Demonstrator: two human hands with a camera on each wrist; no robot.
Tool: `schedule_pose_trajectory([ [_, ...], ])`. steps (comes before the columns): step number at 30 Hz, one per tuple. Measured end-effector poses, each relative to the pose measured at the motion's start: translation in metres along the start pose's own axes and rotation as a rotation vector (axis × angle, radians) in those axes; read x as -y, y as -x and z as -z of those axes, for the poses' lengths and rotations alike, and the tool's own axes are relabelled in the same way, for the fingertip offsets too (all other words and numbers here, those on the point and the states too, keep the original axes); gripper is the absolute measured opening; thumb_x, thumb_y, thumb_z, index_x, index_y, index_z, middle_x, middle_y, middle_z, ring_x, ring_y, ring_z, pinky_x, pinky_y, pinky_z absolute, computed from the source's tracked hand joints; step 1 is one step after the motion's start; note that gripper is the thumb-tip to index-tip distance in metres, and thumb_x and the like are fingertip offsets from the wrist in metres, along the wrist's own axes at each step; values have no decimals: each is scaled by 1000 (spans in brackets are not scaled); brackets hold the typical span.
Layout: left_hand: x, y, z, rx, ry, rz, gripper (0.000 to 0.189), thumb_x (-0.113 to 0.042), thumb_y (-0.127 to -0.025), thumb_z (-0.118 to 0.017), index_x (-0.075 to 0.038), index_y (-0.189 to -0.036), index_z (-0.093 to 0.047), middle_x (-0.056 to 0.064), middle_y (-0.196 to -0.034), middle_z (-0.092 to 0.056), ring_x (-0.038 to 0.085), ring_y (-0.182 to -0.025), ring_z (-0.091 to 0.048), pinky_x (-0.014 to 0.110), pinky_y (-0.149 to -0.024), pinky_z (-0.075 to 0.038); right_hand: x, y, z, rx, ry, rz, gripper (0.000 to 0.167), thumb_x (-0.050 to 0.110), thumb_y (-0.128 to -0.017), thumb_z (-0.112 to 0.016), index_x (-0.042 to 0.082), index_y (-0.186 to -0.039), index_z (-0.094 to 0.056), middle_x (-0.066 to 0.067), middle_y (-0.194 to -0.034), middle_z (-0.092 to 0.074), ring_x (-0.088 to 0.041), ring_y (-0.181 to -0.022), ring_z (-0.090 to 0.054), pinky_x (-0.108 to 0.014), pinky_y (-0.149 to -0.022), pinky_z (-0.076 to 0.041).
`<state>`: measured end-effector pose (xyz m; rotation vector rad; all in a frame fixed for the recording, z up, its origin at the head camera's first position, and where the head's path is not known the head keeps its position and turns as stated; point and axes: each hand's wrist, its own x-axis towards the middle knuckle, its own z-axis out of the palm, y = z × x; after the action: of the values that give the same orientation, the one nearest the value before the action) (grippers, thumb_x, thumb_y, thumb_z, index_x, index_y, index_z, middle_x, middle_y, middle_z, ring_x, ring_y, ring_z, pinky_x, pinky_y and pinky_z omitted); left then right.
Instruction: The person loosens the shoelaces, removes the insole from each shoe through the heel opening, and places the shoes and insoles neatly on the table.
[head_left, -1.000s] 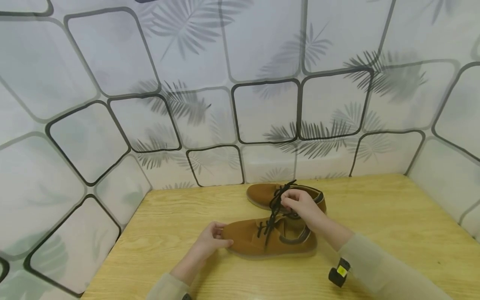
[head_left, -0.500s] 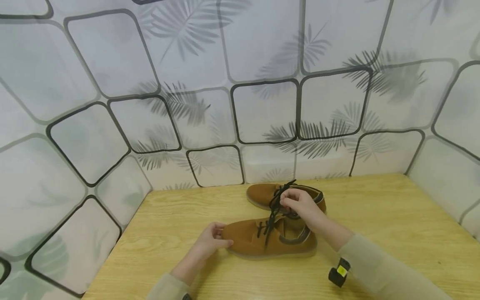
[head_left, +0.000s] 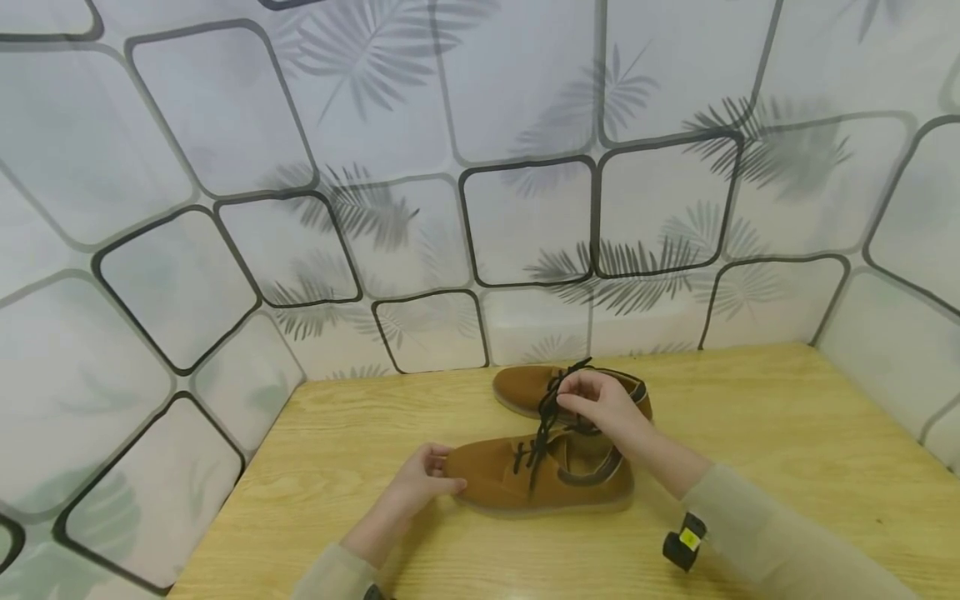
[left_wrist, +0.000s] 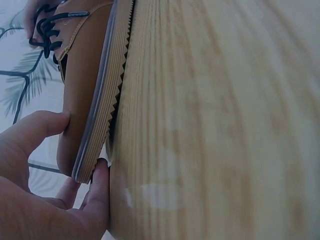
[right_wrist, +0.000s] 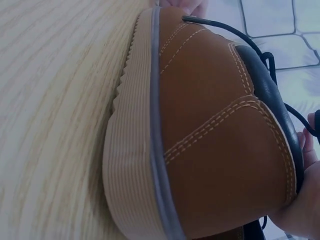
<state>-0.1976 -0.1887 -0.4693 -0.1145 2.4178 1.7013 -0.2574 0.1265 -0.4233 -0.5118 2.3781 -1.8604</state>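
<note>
I see the left hand [head_left: 418, 483] pinching the toe of the near shoe [head_left: 487, 475], brown and upright on the wooden desk [head_left: 360, 417], while the fingers of the right hand [head_left: 606, 407] seem to pinch its black lace [head_left: 545, 427], raised before the far shoe [head_left: 523, 386]. I judge this to be lace work (tying or loosening, I cannot tell); next calls for steadying the toe and drawing the strand clear.

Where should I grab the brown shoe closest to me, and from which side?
Probably the heel of the near shoe, from the right, fingers outside and thumb inside the collar. Its toe points left and is pinched by the left hand, while the open collar gives an edge to hold.
</note>
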Motion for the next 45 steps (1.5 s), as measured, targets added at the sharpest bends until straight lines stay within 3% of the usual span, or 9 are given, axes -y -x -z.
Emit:
schedule_pose_trajectory([
  [5, 1, -1, 1, 1, -1, -6, 59, 0, -83, -81, 4, -136, -55, 18, -121, -62, 25, -107, -60, 41, -96, -48, 5, -1, 2, 14, 6, 0, 17, 14, -104, -68, -1, -112, -65, 2, -105, -68, -21, -99, -64, -26, -84, -53],
  [12, 2, -3, 0, -2, 0, -16, 58, 1, -83, -80, 4, -136, -55, 18, -121, -63, 25, -107, -61, 41, -95, -49, 17, -5, 14, -9, 69, 5, 24, 18, -105, -67, -3, -118, -66, -2, -107, -71, -10, -95, -63, -31, -86, -54],
  [19, 2, -2, 1, 4, -4, -7, 59, 0, -83, -80, 3, -136, -55, 18, -122, -63, 26, -108, -60, 42, -96, -48, 28, -9, 25, -12, 6, 61, 20, 12, -103, -65, -5, -113, -64, 14, -93, -67, -7, -88, -64, -28, -83, -55],
  [22, 1, -1, 1, 7, -5, -4, 60, -1, -83, -81, 3, -137, -55, 18, -123, -62, 26, -109, -59, 43, -97, -48, 31, -10, 27, -3, 14, 67, 20, 11, -103, -65, -6, -114, -63, 14, -93, -67, -6, -87, -63, -28, -82, -56],
  [29, 2, -1, 2, 22, -6, -13, 60, -2, -83, -81, 4, -137, -54, 19, -123, -62, 26, -108, -60, 42, -96, -49, 36, -7, 21, 24, 70, 64, 23, 13, -104, -65, -8, -115, -65, 1, -103, -70, -4, -89, -64, -34, -83, -57],
  [33, 3, -1, 2, 25, -1, -9, 60, -1, -84, -81, 4, -137, -53, 19, -123, -62, 26, -108, -61, 42, -97, -49, 34, -5, 15, 48, 58, 84, 24, 10, -104, -65, -10, -115, -64, -5, -103, -71, -4, -86, -64, -29, -80, -57],
  [39, 2, -1, 2, 29, 1, -7, 61, -1, -84, -80, 4, -138, -53, 20, -126, -61, 27, -110, -61, 44, -98, -50, 25, -4, 6, 113, 15, 64, 18, 7, -103, -65, -9, -111, -65, 2, -96, -67, -9, -86, -64, -28, -80, -57],
  [45, 2, -1, 2, 32, 5, -6, 61, -1, -85, -80, 4, -138, -52, 21, -127, -60, 27, -110, -60, 44, -97, -50, 14, -2, -3, 165, 68, 64, 14, 10, -102, -67, -3, -107, -68, -1, -100, -68, -10, -90, -65, -27, -83, -57],
])
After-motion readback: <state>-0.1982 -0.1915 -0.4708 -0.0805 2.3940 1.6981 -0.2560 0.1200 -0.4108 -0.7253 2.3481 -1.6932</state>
